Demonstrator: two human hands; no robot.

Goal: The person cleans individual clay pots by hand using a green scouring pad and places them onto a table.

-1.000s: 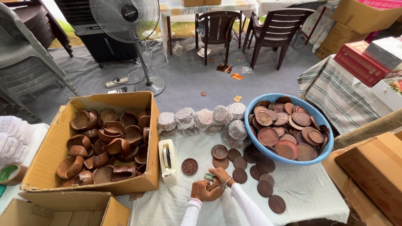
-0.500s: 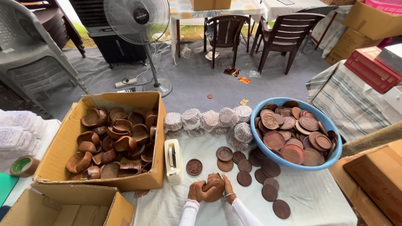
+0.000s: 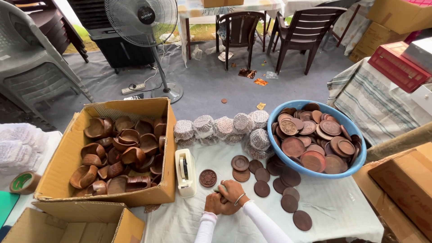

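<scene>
My left hand (image 3: 213, 204) and my right hand (image 3: 232, 191), which wears a thin bangle, are pressed together low on the white-covered table (image 3: 180, 222). They are closed around a small piece that is almost fully hidden. A carved round wooden disc (image 3: 208, 178) lies just above them, with a white tape dispenser (image 3: 185, 173) to its left. Several plain brown discs (image 3: 263, 173) are scattered to the right. Behind those stands a blue basin (image 3: 275, 135) heaped with round wooden lids.
A cardboard box (image 3: 63, 166) full of wooden bowls (image 3: 121, 153) stands at the left, with another box (image 3: 76, 225) below it. Net-wrapped bundles (image 3: 225, 128) line the table's far edge. A tape roll (image 3: 24, 182), a standing fan (image 3: 144, 18), chairs (image 3: 240, 27) and cartons (image 3: 400, 189) surround the table.
The brown round piece that showed between my hands is now covered by them. My hands have shifted slightly left and closed together. The view has tilted a little.
</scene>
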